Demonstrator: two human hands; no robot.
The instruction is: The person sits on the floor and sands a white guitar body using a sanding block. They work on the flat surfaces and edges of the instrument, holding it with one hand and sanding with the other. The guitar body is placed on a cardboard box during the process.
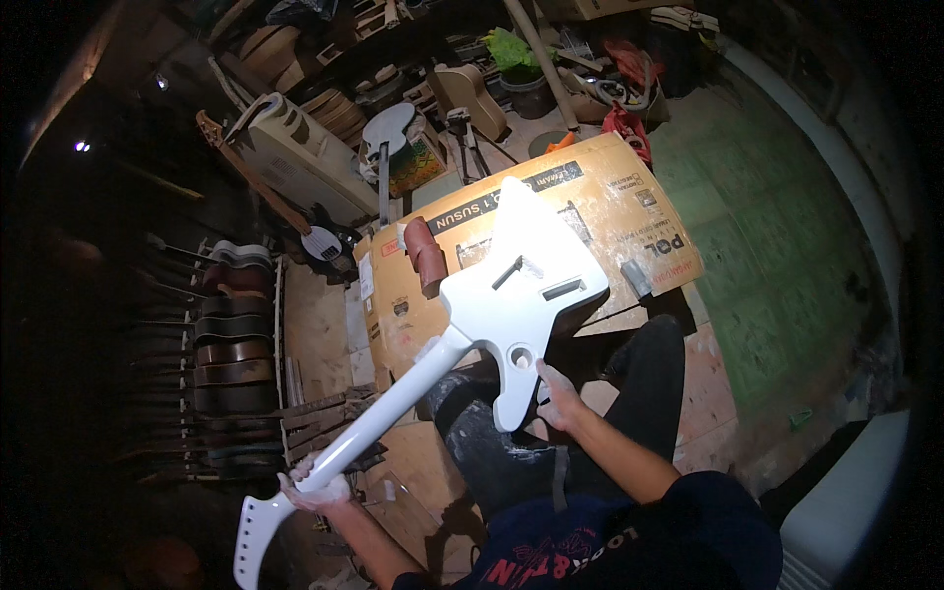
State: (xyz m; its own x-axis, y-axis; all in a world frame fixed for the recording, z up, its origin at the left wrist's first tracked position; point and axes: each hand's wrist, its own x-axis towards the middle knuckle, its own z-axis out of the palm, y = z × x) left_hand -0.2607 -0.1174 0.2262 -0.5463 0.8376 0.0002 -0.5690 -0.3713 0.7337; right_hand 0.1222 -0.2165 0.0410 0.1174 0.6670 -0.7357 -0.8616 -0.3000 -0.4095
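Observation:
A white electric guitar body with its neck (531,256) lies slantwise over my lap, the body at the far end over a cardboard sheet. Its headstock (258,531), with a row of small holes, points to the lower left. My left hand (317,489) is wrapped round the neck close to the headstock. At the lower horn, my right hand (558,398) grips the body's edge, thumb near a round hole; its other fingers are partly hidden beneath. Both hands are dusted white. Two slots are cut in the body's face.
On the flattened cardboard (393,295) lie a reddish-brown roll of sandpaper (426,258) and a small grey block (636,278). Several guitars stand in a rack (233,364) at left. Another guitar body (389,126) leans at the back. Green floor covering (787,265) spreads at right.

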